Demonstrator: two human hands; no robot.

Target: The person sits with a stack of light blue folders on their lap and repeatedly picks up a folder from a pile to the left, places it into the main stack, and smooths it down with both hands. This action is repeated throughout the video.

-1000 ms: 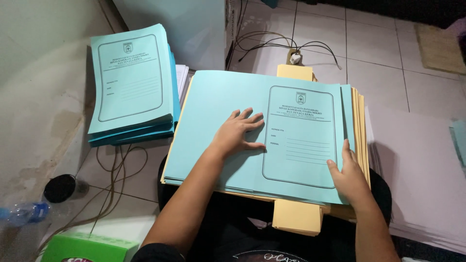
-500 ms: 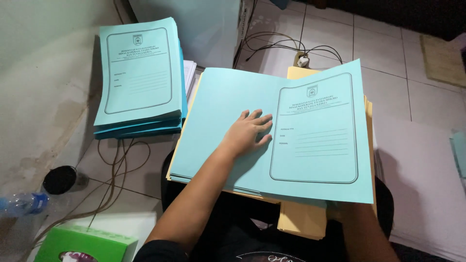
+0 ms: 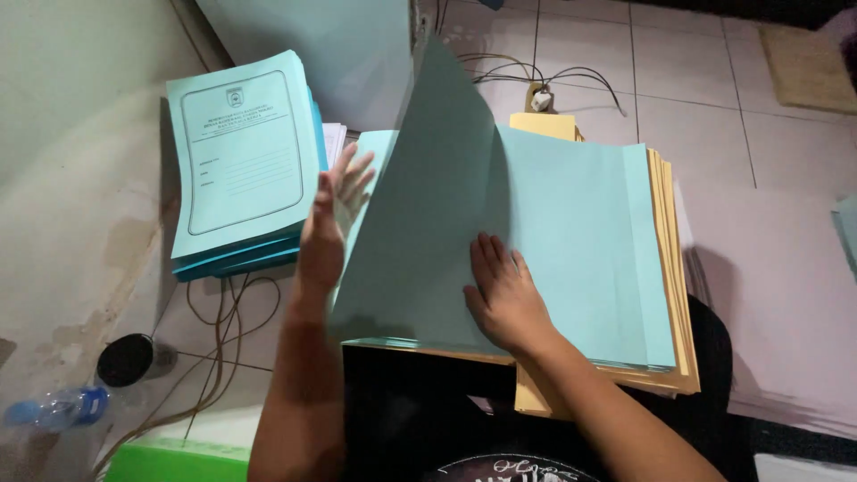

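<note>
A light blue paper folder (image 3: 580, 250) lies open on a stack of yellow sheets (image 3: 671, 357) in front of me. Its left flap (image 3: 437, 196) stands raised and leans to the right. My left hand (image 3: 328, 223) is lifted at the flap's left side with fingers spread, against its outer face. My right hand (image 3: 504, 299) lies flat, palm down, on the folder's inner face, right by the fold line. Neither hand grips anything.
A pile of printed blue folders (image 3: 241, 161) sits on the floor at the left. Cables (image 3: 223, 339), a black round lid (image 3: 125, 359), a plastic bottle (image 3: 54, 408) and a green box (image 3: 170, 460) lie at lower left. A plug (image 3: 538, 98) is behind the stack.
The folder, which lay flat with its printed face up, has been turned and opened. Its left flap now stands up. My left hand moved left and rose; my right hand moved to the middle.
</note>
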